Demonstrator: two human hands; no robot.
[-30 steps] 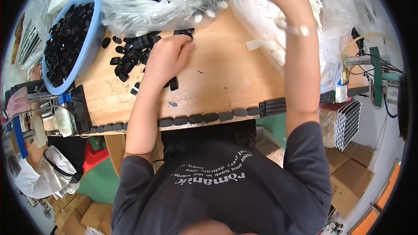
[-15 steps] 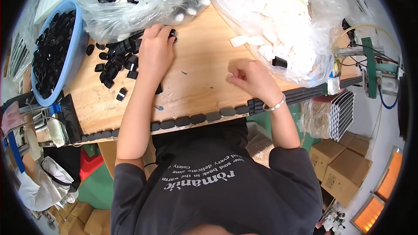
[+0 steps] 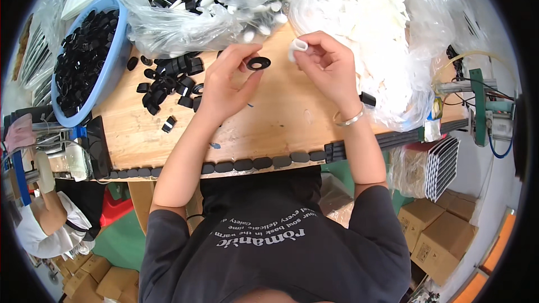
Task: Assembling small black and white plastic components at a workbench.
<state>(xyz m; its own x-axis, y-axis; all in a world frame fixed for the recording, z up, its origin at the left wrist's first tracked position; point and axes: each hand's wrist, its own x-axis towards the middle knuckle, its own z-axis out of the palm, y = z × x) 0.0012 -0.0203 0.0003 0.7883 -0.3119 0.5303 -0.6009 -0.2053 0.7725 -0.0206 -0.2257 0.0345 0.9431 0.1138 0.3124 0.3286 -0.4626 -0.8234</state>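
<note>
With left hand (image 3: pixel 227 82) clamped on a black ring (image 3: pixel 265 63) and right hand (image 3: pixel 332 71) on a curled white strip (image 3: pixel 301 44) above the desk (image 3: pixel 275 120), grip edges lightly, expecting a light, stiff ring and probably softer strip.

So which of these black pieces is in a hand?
The black ring in your left hand, its round hole showing. Most other black pieces lie on the table or in the blue tub.
</note>
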